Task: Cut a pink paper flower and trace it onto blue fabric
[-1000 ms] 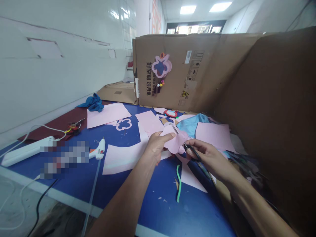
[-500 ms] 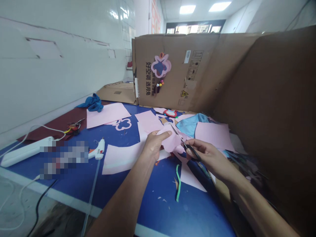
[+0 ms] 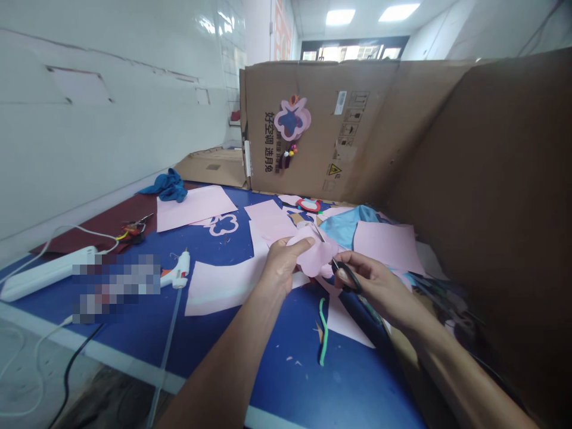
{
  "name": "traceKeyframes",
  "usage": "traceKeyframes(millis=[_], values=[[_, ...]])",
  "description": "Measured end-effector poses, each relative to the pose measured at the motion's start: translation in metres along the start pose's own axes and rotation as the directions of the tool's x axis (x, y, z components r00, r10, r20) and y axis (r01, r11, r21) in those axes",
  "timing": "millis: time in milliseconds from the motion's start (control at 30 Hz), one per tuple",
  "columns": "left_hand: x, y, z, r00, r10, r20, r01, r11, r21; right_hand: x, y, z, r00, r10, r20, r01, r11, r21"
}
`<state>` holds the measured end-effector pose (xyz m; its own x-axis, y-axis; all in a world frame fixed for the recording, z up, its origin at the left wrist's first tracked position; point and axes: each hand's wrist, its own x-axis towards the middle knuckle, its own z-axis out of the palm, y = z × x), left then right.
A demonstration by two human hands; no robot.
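Note:
Between thumb and fingers, my left hand point(image 3: 283, 260) pinches a pale pink paper cutout point(image 3: 315, 257) with a rounded, petal-like edge, held above the table. My right hand point(image 3: 369, 277) grips black-handled scissors point(image 3: 347, 277) by their loops. Their blades meet the right side of the cutout and are partly covered by the paper. Under and around both hands lie pink sheets point(image 3: 223, 287). A green pipe cleaner point(image 3: 323, 333) lies on the blue table point(image 3: 286, 381) below the scissors.
A white glue gun point(image 3: 181, 271) and a white power strip point(image 3: 49, 280) with cables are at left. Behind stands a large cardboard box point(image 3: 370, 131) bearing a pink flower-shaped decoration point(image 3: 292, 119). Light blue cloth point(image 3: 348, 226), another pink sheet point(image 3: 388, 244) and a flower-outline cutout point(image 3: 224, 224) lie about.
The scissor blades have moved onto the pink cutout, and the paper now hides part of them. My left hand and the cutout have shifted slightly to the right.

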<state>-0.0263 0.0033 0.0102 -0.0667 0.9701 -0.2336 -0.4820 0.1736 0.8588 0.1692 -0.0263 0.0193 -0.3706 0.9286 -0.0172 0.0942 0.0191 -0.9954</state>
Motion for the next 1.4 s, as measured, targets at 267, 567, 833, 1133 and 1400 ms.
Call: traceKeyframes(millis=[267,567,833,1133,1400], values=[[-0.0007,0.0008,0.0004,1.0,0.01,-0.003,-0.01,1.0,-0.001,0.002,0.0018,-0.0018,1.0,-0.019,-0.018,0.018,0.999,-0.047],[-0.0002,0.0001,0.0002,1.0,0.013,-0.009,-0.014,1.0,-0.013,0.0017,0.0028,-0.0022,1.0,-0.024,-0.013,0.023,0.999,-0.043],[-0.0028,0.0054,-0.0017,1.0,-0.018,-0.002,0.018,0.999,0.031,0.0015,0.0004,-0.0024,1.0,-0.014,-0.027,0.012,0.997,-0.071],[-0.0005,0.0039,-0.0034,0.999,0.018,0.029,-0.018,1.0,0.006,0.0014,-0.0031,-0.0023,1.0,0.002,-0.023,-0.004,0.996,-0.092],[-0.0027,0.0067,-0.0007,1.0,-0.008,0.006,0.008,1.0,0.01,0.001,-0.0029,0.0001,1.0,0.0,-0.021,-0.002,0.996,-0.088]])
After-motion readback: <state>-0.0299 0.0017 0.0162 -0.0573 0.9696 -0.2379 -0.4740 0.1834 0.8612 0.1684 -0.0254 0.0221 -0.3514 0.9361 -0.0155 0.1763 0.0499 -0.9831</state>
